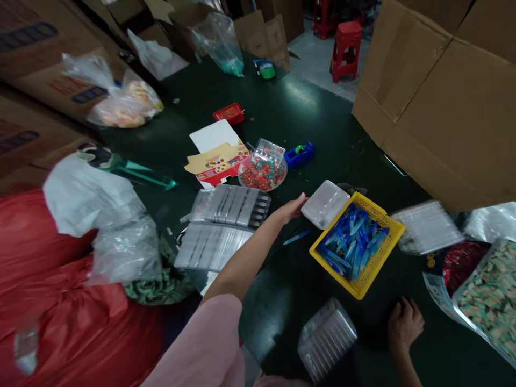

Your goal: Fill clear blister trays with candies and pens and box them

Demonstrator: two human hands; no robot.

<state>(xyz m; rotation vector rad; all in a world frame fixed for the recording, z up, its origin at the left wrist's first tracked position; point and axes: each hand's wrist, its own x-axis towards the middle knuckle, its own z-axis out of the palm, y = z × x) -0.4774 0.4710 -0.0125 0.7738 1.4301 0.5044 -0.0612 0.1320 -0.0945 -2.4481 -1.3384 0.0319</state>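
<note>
The left hand (293, 208) pinches the near edge of the tray (325, 204), seemingly to steady it beside the basket (362, 290), which stands within both hands' reach; the right hand (405, 327) rests on the table (290, 274), fingers loosely spread.

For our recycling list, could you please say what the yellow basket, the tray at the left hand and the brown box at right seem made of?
Yellow basket: probably satin plastic, from its perforated walls.
Tray at the left hand: likely thin, faintly shiny plastic, pale and seemingly translucent.
Brown box: apparently matt cardboard, from its flat, creased panels.
</note>
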